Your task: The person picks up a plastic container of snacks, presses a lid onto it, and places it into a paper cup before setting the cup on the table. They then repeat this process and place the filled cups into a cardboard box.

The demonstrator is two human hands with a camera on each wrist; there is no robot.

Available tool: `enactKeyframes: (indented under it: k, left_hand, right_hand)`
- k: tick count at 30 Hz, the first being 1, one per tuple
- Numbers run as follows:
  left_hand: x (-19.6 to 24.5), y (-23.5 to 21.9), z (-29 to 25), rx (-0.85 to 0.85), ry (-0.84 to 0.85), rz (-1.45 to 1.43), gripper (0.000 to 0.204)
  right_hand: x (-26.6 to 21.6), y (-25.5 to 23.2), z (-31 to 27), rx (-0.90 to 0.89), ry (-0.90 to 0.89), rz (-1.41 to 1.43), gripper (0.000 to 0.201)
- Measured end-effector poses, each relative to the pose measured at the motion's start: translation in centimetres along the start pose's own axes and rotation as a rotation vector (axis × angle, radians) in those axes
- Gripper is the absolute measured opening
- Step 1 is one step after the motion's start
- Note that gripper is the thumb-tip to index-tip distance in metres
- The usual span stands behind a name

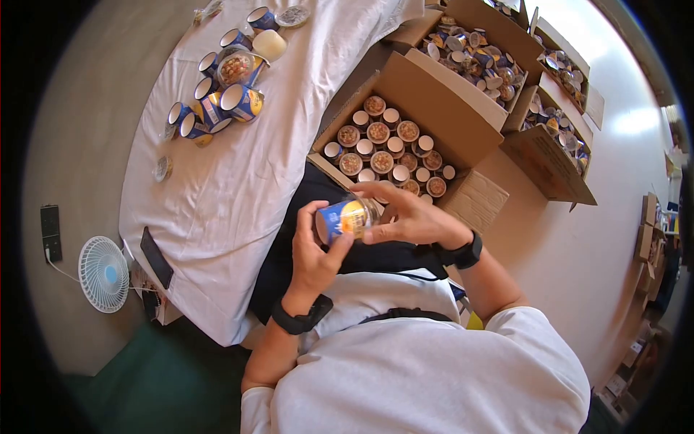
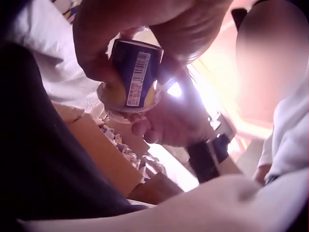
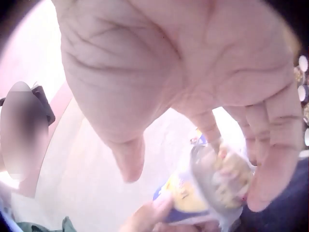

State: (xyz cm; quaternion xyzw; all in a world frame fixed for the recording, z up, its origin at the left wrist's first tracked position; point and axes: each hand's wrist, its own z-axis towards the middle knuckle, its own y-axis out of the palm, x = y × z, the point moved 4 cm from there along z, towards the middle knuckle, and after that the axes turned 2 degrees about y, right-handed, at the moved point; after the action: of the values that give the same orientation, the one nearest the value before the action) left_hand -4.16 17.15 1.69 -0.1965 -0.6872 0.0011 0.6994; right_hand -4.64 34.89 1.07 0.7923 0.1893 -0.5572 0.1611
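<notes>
Beyond hands (image 1: 418, 218), open carton (image 1: 437, 101); beside cloth (image 1: 206, 199), fan (image 1: 103, 275)

head: above the hands, looking down | left wrist: close under left hand (image 2: 145, 14), perhaps tilted up, glare | right wrist: close, facing right hand (image 3: 188, 63) | all share cup (image 1: 340, 220)

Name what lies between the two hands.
In the head view, a blue and yellow cup, gripped by the left hand, lies between it and the right hand.

White draped cloth (image 1: 231, 181) with a cluster of blue cups (image 1: 210, 108)
</notes>
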Motion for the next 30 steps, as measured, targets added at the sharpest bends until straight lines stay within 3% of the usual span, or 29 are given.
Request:
enactKeyframes:
  k: [2,4,6,7,9,12,14,16,18,22,30]
  left_hand:
    - [-1.3,-0.3,0.1,-0.067,-0.248,-0.329,0.051]
    - [-2.3,-0.5,-0.1,-0.173,-0.519,-0.597,0.051]
    - [-2.4,0.1,-0.1,-0.275,-0.56,-0.626,0.051]
    - [-2.3,0.3,0.0,-0.335,-0.603,-0.674,0.051]
    - [-2.3,0.8,-0.1,-0.446,-0.65,-0.745,0.052]
    - [-3.1,1.6,0.0,-0.434,-0.718,-0.706,0.053]
    - [-3.2,1.0,0.7,-0.365,-0.509,-0.442,0.052]
    - [-2.6,-0.2,1.3,-0.244,-0.334,-0.295,0.049]
    - [-2.1,-2.3,1.2,-0.049,-0.116,-0.125,0.04]
    - [-0.8,-6.7,0.5,0.267,0.188,0.332,0.02]
    - [-2.2,-10.1,0.0,0.468,0.213,0.688,0.012]
  right_hand:
    - [-1.1,-1.0,-0.4,-0.044,-0.145,-0.17,0.083]
    - [-1.0,-0.3,-0.7,-0.162,-0.161,-0.072,0.084]
    - [-1.4,0.5,-0.7,-0.293,-0.205,-0.016,0.081]
    - [-1.0,0.6,-0.4,-0.282,-0.329,-0.038,0.083]
    - [-0.2,0.4,-0.2,-0.325,-0.336,-0.013,0.077]
    - [2.5,-0.7,0.5,-0.309,-0.235,0.141,0.068]
    - [4.2,-2.1,0.3,-0.188,-0.123,0.387,0.057]
    - [8.4,-5.9,0.6,0.063,-0.039,0.35,0.05]
    - [12.8,-9.1,0.5,0.356,0.125,0.526,0.045]
    - [23.7,-13.7,1.7,0.6,0.243,0.756,0.035]
    - [33.1,-14.8,6.4,0.723,0.406,0.853,0.036]
